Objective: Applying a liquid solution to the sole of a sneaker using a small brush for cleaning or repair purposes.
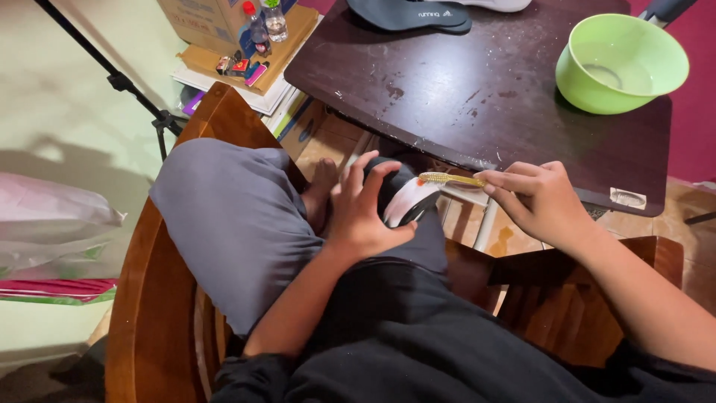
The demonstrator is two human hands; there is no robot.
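Note:
My left hand [362, 209] grips a black and white shoe [406, 198] over my lap, just below the near edge of a dark wooden table [477, 89]. My right hand [541, 198] holds a yellow toothbrush [451, 179] by its handle, with the brush head resting against the shoe. I sit cross-legged on a wooden chair [149, 298], in grey trousers, one bare foot visible beside the shoe.
A green bowl [623, 63] holding some water stands on the table's right side. A dark shoe insole [410, 15] lies at the table's far edge. Bottles and small items sit on a cardboard box [246, 37] to the left. A tripod leg [119, 78] stands on the floor.

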